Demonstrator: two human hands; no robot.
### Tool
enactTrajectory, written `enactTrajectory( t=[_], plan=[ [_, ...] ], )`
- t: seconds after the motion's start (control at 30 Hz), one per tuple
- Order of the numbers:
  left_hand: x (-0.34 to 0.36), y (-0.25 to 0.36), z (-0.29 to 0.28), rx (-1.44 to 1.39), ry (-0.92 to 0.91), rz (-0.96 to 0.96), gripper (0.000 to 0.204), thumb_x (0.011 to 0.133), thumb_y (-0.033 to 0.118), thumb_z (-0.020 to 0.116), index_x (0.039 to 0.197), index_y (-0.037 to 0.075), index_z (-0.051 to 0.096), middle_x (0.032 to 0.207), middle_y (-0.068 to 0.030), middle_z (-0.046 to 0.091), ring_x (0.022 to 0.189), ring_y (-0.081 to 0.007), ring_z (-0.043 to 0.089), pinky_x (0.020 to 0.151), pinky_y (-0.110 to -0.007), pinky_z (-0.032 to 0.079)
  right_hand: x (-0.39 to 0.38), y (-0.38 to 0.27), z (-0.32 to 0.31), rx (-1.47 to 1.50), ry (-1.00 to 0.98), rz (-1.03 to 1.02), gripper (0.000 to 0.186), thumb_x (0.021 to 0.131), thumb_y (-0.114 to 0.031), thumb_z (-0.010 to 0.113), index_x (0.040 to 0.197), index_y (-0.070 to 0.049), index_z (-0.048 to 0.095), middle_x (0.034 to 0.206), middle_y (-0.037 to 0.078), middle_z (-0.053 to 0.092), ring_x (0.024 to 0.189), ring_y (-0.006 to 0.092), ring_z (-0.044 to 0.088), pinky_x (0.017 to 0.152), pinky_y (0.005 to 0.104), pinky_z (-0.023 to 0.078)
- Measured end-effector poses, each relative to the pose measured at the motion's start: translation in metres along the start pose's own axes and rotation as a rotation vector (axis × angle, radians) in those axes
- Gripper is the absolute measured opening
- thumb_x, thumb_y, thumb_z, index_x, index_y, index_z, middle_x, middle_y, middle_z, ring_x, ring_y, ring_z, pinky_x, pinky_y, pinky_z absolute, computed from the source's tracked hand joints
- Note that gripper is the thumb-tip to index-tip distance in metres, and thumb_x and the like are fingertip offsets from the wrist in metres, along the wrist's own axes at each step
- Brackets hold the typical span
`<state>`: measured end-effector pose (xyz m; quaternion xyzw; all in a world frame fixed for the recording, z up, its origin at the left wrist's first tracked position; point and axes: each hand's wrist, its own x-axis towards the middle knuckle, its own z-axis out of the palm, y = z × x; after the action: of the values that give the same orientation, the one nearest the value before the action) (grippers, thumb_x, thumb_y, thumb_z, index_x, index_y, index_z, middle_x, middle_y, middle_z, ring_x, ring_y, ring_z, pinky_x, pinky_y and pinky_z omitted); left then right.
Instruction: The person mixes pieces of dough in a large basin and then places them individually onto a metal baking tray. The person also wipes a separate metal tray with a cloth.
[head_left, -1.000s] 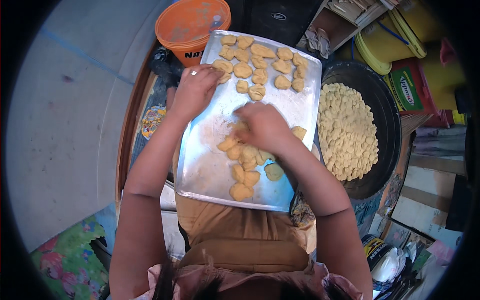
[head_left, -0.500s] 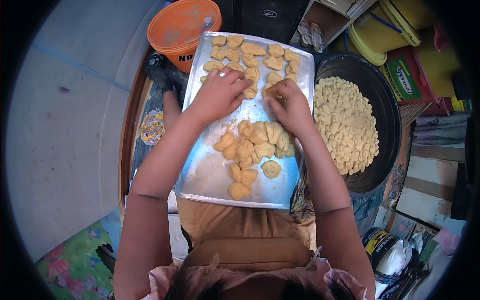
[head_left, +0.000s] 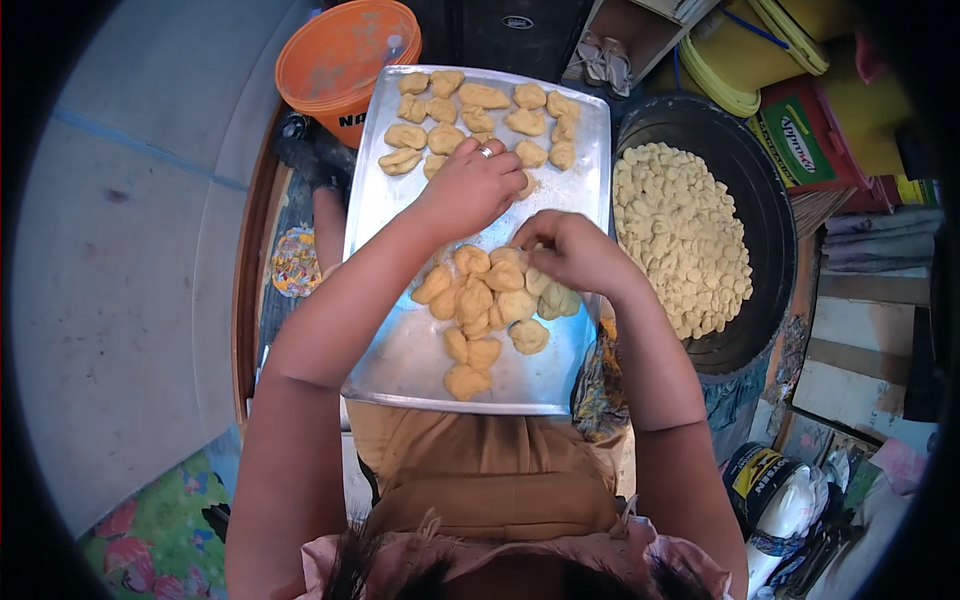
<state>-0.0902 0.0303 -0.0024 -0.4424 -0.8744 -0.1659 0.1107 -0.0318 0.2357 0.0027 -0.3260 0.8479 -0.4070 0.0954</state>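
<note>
A silver baking tray (head_left: 400, 375) rests across my lap. Rows of lumpy yellow dough pieces (head_left: 484, 95) lie at its far end, and a heap of rounder dough pieces (head_left: 474, 300) sits in the near half. My left hand (head_left: 472, 192) is over the far rows, fingers curled down at a dough piece (head_left: 528, 185) that shows partly past the fingertips. Above the heap's far right edge is my right hand (head_left: 575, 252), bent, with thumb and fingers apart. Nothing shows between them, though its underside is hidden.
To the right stands a wide black basin (head_left: 770, 240) heaped with small pale dough discs (head_left: 680, 240). An orange bucket (head_left: 350, 50) is beyond the tray's far left corner. Yellow buckets (head_left: 735, 65) and a red-green box (head_left: 800, 140) are at the far right.
My left hand has moved right along the far rows, uncovering pieces at the left. My right hand has drawn back from the far rows to the heap. The view has shifted slightly.
</note>
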Motion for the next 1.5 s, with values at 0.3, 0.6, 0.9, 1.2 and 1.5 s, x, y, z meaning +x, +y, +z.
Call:
enactTrajectory(
  t=[0.3,0.6,0.9,1.2,1.5],
  plan=[
    [-0.018,0.013,-0.019,-0.103,0.045,-0.128,0.017,0.082,0.018,0.068,0.095,0.009,0.064,0.101,-0.0049,0.063,0.105,-0.0250,0.055,0.091,-0.040,0.037,-0.002,0.033,-0.011,-0.206,0.498,0.323,0.027,0.075,-0.009,0.076,0.100,-0.002,0.068,0.092,0.011,0.062,0.085,0.0269,0.064,0.073,0.0331,0.052],
    [-0.056,0.055,-0.028,-0.442,-0.254,-0.320,0.026,0.089,0.022,0.060,0.107,0.005,0.065,0.104,-0.0113,0.063,0.104,-0.0299,0.057,0.090,-0.041,0.043,-0.012,0.028,-0.018,-0.404,0.467,0.400,0.036,0.075,-0.020,0.075,0.106,-0.006,0.066,0.104,0.015,0.059,0.094,0.0345,0.061,0.082,0.0401,0.051],
    [-0.081,0.038,-0.047,-0.548,-0.247,-0.380,0.021,0.085,0.011,0.066,0.105,0.002,0.065,0.097,-0.0132,0.063,0.095,-0.0290,0.061,0.082,-0.036,0.049,0.008,0.022,-0.007,-0.233,0.527,0.380,0.028,0.075,-0.010,0.072,0.102,-0.005,0.066,0.096,0.013,0.061,0.092,0.0305,0.061,0.080,0.0380,0.049],
    [-0.093,0.028,-0.058,-0.672,-0.064,-0.752,0.024,0.086,0.008,0.069,0.108,0.000,0.065,0.093,-0.0053,0.064,0.080,-0.0116,0.058,0.074,-0.026,0.048,0.086,0.005,-0.019,-0.422,0.348,0.006,0.028,0.078,-0.003,0.060,0.103,-0.010,0.070,0.100,0.009,0.063,0.101,0.0289,0.058,0.092,0.0397,0.044],
    [-0.100,0.019,-0.057,-0.699,0.079,-0.678,0.020,0.086,0.006,0.065,0.105,0.000,0.065,0.093,-0.0110,0.062,0.077,-0.0196,0.060,0.068,-0.030,0.048,0.108,0.003,-0.015,-0.576,0.203,0.230,0.020,0.077,-0.025,0.071,0.079,-0.005,0.067,0.084,0.010,0.067,0.091,0.0293,0.061,0.083,0.0417,0.046]
  ],
)
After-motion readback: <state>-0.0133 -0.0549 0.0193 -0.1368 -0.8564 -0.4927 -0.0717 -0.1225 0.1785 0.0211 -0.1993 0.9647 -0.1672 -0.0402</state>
